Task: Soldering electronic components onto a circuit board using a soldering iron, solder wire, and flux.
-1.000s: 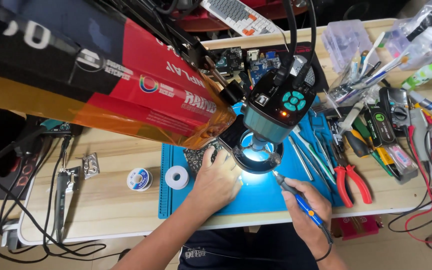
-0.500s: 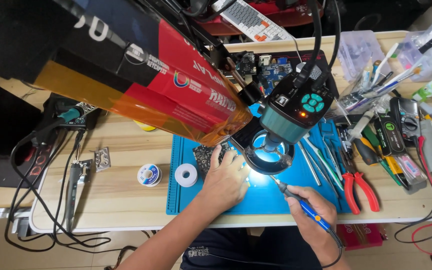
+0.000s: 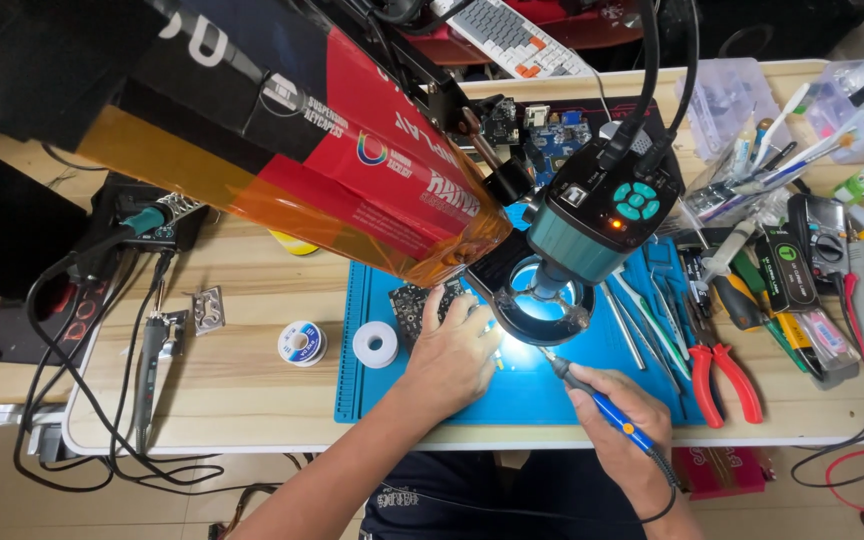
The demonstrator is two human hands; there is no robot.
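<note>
My left hand (image 3: 457, 350) lies flat on the blue work mat (image 3: 392, 400), fingers loosely spread, fingertips pressing the edge of a small dark circuit board (image 3: 414, 305). The board sits near the mat's upper left corner, partly under my fingers: dark, speckled with tiny components, its right part hidden by my hand. My right hand (image 3: 620, 410) pinches a soldering iron (image 3: 597, 400) like a pen, fingers pressed together round its blue grip; the dark tip points up-left into the lit patch beneath the microscope's ring light (image 3: 542, 300). Whether the tip touches anything, I cannot tell. Two solder spools (image 3: 302, 343) lie by the mat's left edge, one on the mat, one just off it. Red-handled pliers (image 3: 722, 375) lie at the mat's right edge.
</note>
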